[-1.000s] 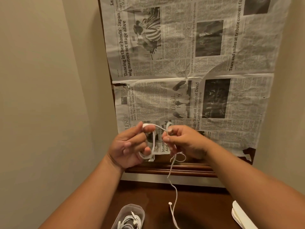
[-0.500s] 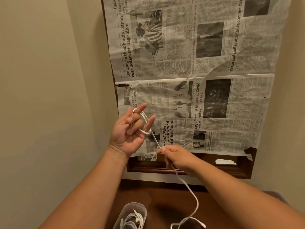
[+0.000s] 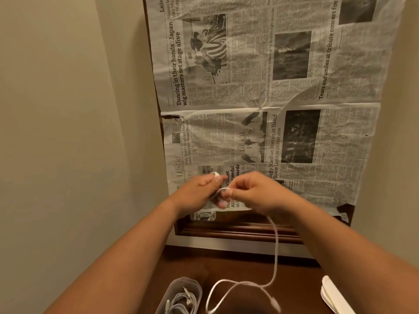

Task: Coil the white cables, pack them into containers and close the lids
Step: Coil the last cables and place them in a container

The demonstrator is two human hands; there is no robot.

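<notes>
My left hand [image 3: 199,192] is raised in front of the newspaper with loops of a white cable [image 3: 275,250] wound around its fingers. My right hand [image 3: 251,191] is right beside it, pinching the same cable at the coil. The cable's loose tail hangs from my right hand down to the dark wooden table [image 3: 229,266] and curls there, its plug blurred near the bottom edge. A clear plastic container [image 3: 181,295] with coiled white cables inside stands open at the bottom centre.
A sheet of newspaper [image 3: 272,98] covers a dark wood-framed panel on the wall behind my hands. White lids [image 3: 333,295] lie stacked at the table's right edge. A beige wall closes the left side.
My right hand rose from below back up to my left hand, bringing the cable over the fingers for another loop. The tail on the table shifted and got shorter.
</notes>
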